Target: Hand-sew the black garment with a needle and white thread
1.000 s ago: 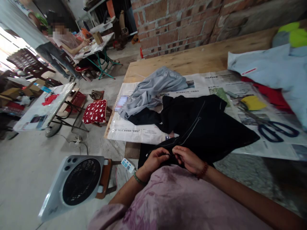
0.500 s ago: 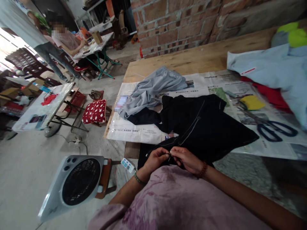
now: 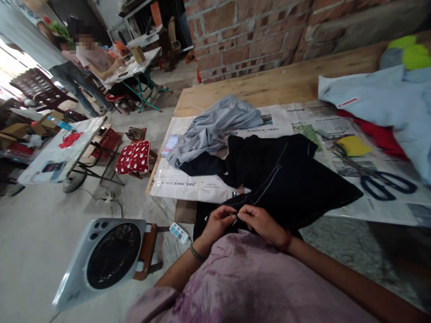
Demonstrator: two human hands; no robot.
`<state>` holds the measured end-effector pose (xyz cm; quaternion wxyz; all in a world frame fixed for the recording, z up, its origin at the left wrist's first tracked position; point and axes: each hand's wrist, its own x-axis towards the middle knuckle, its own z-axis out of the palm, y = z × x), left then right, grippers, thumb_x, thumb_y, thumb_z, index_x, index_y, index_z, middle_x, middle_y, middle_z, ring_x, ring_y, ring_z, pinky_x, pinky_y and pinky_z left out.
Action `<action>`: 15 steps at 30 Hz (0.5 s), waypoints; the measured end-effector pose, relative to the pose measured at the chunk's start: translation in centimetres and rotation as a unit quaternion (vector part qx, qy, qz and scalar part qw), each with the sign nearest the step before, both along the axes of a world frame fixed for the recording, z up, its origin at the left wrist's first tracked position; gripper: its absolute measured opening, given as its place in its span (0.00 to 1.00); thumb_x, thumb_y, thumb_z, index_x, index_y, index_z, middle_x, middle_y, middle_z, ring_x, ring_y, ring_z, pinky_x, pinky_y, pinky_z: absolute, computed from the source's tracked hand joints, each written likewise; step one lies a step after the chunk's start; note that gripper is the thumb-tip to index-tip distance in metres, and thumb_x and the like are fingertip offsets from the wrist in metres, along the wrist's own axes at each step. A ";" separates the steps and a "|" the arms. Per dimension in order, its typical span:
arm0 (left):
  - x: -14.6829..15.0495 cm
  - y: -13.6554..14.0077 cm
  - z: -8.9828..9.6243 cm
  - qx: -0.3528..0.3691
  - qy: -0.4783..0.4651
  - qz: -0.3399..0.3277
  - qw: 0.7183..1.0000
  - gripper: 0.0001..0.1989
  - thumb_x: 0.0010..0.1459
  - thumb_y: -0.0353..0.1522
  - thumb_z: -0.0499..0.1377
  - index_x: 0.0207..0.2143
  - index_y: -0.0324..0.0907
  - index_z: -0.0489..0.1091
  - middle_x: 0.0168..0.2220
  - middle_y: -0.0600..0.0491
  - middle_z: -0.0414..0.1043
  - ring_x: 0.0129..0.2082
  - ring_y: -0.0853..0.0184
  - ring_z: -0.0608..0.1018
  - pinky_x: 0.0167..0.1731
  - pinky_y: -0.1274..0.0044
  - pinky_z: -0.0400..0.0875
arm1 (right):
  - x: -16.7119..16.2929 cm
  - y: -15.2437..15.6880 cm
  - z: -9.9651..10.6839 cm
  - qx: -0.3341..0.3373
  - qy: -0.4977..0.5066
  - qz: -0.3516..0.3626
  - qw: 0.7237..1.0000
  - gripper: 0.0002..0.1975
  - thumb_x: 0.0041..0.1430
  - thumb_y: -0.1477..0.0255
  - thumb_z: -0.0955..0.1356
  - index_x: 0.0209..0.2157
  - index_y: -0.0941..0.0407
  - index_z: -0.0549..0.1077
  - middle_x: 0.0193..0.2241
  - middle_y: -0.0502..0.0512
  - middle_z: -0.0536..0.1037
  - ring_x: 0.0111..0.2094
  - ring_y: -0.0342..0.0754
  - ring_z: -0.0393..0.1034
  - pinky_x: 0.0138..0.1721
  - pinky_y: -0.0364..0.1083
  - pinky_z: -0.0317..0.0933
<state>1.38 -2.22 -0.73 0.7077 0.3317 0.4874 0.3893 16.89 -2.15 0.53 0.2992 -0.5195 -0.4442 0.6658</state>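
Note:
A black garment (image 3: 289, 179) with pale stitched lines lies on the table and hangs over its front edge into my lap. My left hand (image 3: 218, 223) is closed in a pinch on a bit of this dark cloth. Close beside it, my right hand (image 3: 261, 223) also pinches, thumb and forefinger pressed together and nearly touching the left fingertips. Something thin and pale shows between the two hands, too small to name. What the right fingers hold is hidden.
Scissors with dark blue handles (image 3: 387, 185) and a yellow piece (image 3: 353, 146) lie right on the newspaper-covered table (image 3: 191, 186). Grey cloth (image 3: 218, 119) and a phone (image 3: 171, 146) lie left. A box fan (image 3: 114, 255), power strip (image 3: 179, 233) and stool (image 3: 134, 157) stand lower left. People are behind.
My fingertips have shifted slightly against each other, and the right hand's pinch sits a touch lower and nearer the left. The garment and the table things stay in place.

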 end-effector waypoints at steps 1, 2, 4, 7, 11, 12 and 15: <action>0.0 0.0 0.0 0.000 0.003 0.004 1.000 0.15 0.37 0.34 0.68 0.28 0.37 0.71 0.24 0.57 0.68 0.23 0.76 0.67 0.25 0.81 0.58 | 0.1 0.1 0.0 0.018 -0.018 0.012 1.000 0.12 0.49 0.63 0.65 0.22 0.57 0.66 0.14 0.45 0.60 0.17 0.37 0.52 0.18 0.39 0.47; 0.0 0.1 0.1 -0.003 0.002 0.010 1.000 0.15 0.37 0.33 0.68 0.28 0.37 0.71 0.23 0.57 0.67 0.22 0.76 0.67 0.25 0.81 0.58 | 0.2 0.2 0.1 0.047 -0.038 0.018 0.998 0.11 0.50 0.63 0.64 0.23 0.57 0.68 0.16 0.46 0.63 0.18 0.38 0.55 0.19 0.39 0.49; 0.1 0.2 0.2 -0.021 -0.016 0.029 0.999 0.14 0.37 0.32 0.67 0.29 0.37 0.70 0.23 0.57 0.68 0.22 0.75 0.67 0.25 0.81 0.58 | 0.8 0.5 0.1 0.132 -0.088 0.006 0.987 0.11 0.54 0.64 0.62 0.28 0.57 0.71 0.25 0.51 0.71 0.25 0.42 0.62 0.25 0.41 0.56; 0.3 0.4 0.5 -0.059 -0.052 0.070 0.994 0.16 0.36 0.31 0.67 0.30 0.38 0.69 0.21 0.58 0.67 0.21 0.74 0.68 0.25 0.80 0.60 | 1.8 0.6 0.1 0.284 -0.183 -0.052 0.940 0.13 0.57 0.67 0.60 0.40 0.55 0.71 0.41 0.57 0.70 0.35 0.46 0.66 0.36 0.46 0.61; 0.9 0.7 1.0 -0.089 -0.077 0.102 0.988 0.20 0.33 0.29 0.68 0.33 0.38 0.69 0.20 0.59 0.65 0.21 0.74 0.68 0.26 0.79 0.61 | 2.1 0.0 0.3 0.470 -0.267 0.031 0.841 0.12 0.56 0.70 0.63 0.41 0.55 0.70 0.40 0.58 0.71 0.41 0.50 0.64 0.43 0.51 0.58; 1.0 0.8 1.1 -0.090 -0.084 0.104 0.987 0.21 0.33 0.29 0.68 0.34 0.38 0.69 0.20 0.59 0.65 0.21 0.74 0.68 0.27 0.79 0.61 | 2.0 -0.1 0.4 0.502 -0.280 0.062 0.816 0.11 0.56 0.70 0.63 0.41 0.56 0.70 0.39 0.58 0.71 0.41 0.50 0.63 0.43 0.51 0.57; 1.4 0.8 1.2 -0.082 -0.096 0.105 0.986 0.21 0.33 0.28 0.68 0.34 0.37 0.69 0.20 0.59 0.65 0.21 0.75 0.68 0.28 0.79 0.60 | 1.3 -0.4 0.3 0.547 -0.311 0.087 0.773 0.09 0.59 0.73 0.60 0.35 0.57 0.71 0.35 0.58 0.72 0.37 0.48 0.63 0.40 0.49 0.56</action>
